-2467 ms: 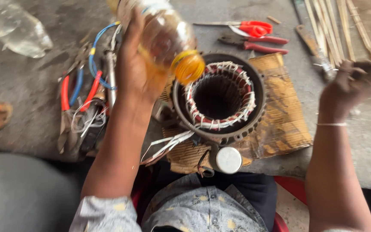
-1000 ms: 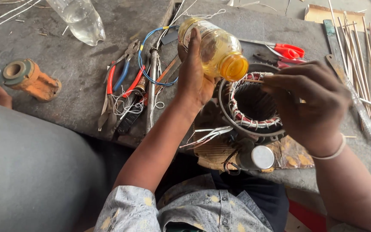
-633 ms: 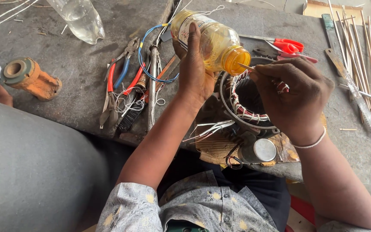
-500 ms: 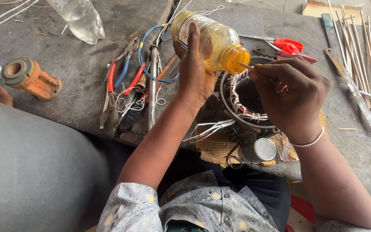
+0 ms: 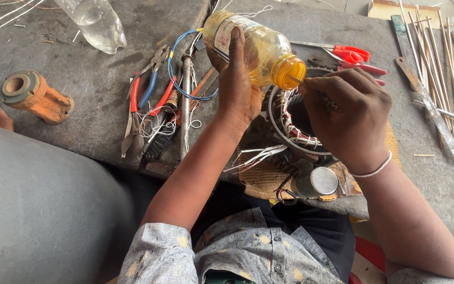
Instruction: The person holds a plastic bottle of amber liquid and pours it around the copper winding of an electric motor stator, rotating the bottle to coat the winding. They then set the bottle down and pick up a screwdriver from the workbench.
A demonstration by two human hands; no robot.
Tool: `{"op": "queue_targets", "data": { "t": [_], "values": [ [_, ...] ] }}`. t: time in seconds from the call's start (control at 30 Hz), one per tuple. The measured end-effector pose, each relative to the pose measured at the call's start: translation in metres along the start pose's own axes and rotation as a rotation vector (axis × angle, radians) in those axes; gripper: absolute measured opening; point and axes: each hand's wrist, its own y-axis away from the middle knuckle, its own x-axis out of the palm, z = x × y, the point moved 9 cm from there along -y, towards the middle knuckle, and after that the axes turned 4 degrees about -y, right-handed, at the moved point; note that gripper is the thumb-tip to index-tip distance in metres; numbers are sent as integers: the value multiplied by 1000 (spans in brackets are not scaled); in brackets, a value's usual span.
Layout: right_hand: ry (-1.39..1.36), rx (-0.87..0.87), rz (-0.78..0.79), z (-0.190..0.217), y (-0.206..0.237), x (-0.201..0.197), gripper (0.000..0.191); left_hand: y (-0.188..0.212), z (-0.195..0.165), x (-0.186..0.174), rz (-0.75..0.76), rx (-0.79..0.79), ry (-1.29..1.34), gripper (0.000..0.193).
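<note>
My left hand [image 5: 237,89] grips a clear plastic bottle [image 5: 261,44] of yellow liquid, tilted on its side with its open orange mouth pointing right. My right hand [image 5: 350,113] pinches a thin stick [image 5: 296,80] whose tip sits at the bottle's mouth. Both hands hover over a round motor stator [image 5: 290,126] with white and red windings, which rests on brown paper [image 5: 261,179] in front of me. Loose white wires [image 5: 256,155] trail from the stator's left side.
Pliers and cutters with red and blue handles [image 5: 148,105] lie left of the stator. Red scissors [image 5: 350,53] and several thin sticks [image 5: 448,58] lie at the back right. An orange metal part [image 5: 32,94], a clear bottle [image 5: 93,21], a round metal cap [image 5: 324,180].
The camera view shifted left. My right hand came in from the right, took up the thin stick, and brought its tip to the bottle's mouth. My left hand tilted the bottle lower.
</note>
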Motion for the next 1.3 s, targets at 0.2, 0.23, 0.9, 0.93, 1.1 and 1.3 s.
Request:
{"op": "queue_targets", "data": {
  "t": [0.2,0.23,0.9,0.93,1.1,1.3],
  "values": [
    [-2,35,47,-5,-2,4,10,7,-21,6,-94,90,-154,120],
    [3,31,49,-5,-3,4,8,8,-22,7,-94,91,-148,121],
    [51,-158,34,14,-6,10,11,3,-19,-3,-129,116,-143,121],
    [56,-149,25,13,-6,9,12,3,-17,-4,-136,99,-150,121],
    [73,-124,87,14,-4,19,14,5,-16,-2,-130,81,-80,122],
    [46,-50,69,5,-5,14,18,6,-16,-2,-153,39,-208,125]
  ]
}}
